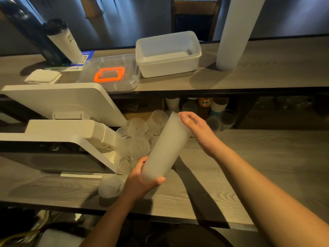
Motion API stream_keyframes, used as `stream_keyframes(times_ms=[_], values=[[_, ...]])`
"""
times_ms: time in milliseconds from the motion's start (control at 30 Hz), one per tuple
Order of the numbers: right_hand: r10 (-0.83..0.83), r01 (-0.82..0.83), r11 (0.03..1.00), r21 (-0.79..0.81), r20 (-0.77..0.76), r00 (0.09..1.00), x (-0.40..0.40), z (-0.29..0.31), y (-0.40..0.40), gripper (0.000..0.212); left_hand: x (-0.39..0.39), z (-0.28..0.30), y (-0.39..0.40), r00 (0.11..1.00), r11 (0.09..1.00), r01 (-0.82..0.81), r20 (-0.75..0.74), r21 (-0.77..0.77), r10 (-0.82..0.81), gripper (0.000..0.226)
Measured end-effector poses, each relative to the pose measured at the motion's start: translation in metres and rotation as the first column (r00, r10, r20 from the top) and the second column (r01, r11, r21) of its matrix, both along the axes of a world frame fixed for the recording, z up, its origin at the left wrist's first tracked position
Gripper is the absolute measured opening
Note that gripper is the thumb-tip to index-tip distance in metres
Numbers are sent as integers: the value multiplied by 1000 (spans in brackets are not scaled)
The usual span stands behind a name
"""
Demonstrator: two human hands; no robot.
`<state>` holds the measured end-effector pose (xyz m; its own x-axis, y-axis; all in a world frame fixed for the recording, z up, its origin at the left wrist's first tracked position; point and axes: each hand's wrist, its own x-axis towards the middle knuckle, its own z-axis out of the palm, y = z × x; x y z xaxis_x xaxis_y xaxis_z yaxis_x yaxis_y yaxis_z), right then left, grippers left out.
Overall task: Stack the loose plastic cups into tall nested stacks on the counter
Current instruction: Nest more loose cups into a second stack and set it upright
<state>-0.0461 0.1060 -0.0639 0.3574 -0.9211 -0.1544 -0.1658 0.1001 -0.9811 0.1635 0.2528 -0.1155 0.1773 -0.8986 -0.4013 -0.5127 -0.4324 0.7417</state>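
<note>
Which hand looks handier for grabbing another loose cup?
Probably the right hand: it only rests on the nested stack's top end, while the left hand grips and carries its base.

A grey wood-grain counter (249, 157) runs below a raised shelf (267, 68) of the same finish. Beyond it stands a brown wooden chair (195, 16) against pale, bluish-lit curtains (124, 18); the room is dim
</note>
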Motion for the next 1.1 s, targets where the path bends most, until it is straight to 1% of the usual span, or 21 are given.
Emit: stream_keyframes(times_ms=[67,133,200,267,333,400,433,533,600,667,733,800,867,900,967,1033,1100], values=[[39,-39,999,27,-9,999,3,-6,3,57,0,-2,1,999,998,46,11,46,-47,110],[36,-36,997,66,0,999,4,-10,3,64,-1,-2,3,998,996,57,-16,69,-56,107],[-21,17,994,107,35,999,5,-16,-1,68,-3,-2,4,997,997,18,-77,72,-12,104],[-108,98,985,141,62,992,5,-24,-6,68,-2,-4,5,986,996,-55,-152,65,64,105],[-141,134,979,157,35,989,5,-35,-13,62,1,-6,7,961,987,-154,-223,53,162,104],[-113,117,983,145,-37,993,8,-46,-19,57,7,-6,9,934,974,-221,-276,57,229,106],[-89,98,987,130,-71,993,11,-51,-22,60,10,-6,10,923,968,-243,-293,60,250,107],[-35,49,995,84,-154,987,25,-60,-32,72,19,-5,14,898,952,-298,-317,75,306,110],[-13,24,999,41,-245,969,38,-65,-41,81,23,-7,17,880,939,-332,-330,90,343,105],[-21,13,1000,-26,-373,927,53,-68,-50,90,26,-9,19,868,931,-353,-337,94,364,94],[-38,-17,995,-103,-505,862,67,-67,-58,94,29,-10,22,866,928,-363,-338,85,369,84],[-35,-69,986,-151,-596,802,78,-68,-66,98,32,-10,24,862,924,-374,-337,82,379,88],[-21,-97,985,-145,-653,757,87,-70,-71,100,36,-9,26,859,917,-391,-328,75,393,99],[-19,-90,987,-132,-657,753,91,-71,-72,99,37,-9,27,861,917,-394,-320,70,395,104],[-38,-44,992,-115,-622,782,93,-69,-71,95,39,-7,29,872,920,-387,-303,59,386,111],[-67,-6,993,-121,-587,807,96,-67,-71,89,41,-6,32,876,923,-379,-296,65,381,111],[-83,13,992,-128,-560,825,96,-69,-72,85,41,-6,34,877,921,-382,-287,71,386,102]])
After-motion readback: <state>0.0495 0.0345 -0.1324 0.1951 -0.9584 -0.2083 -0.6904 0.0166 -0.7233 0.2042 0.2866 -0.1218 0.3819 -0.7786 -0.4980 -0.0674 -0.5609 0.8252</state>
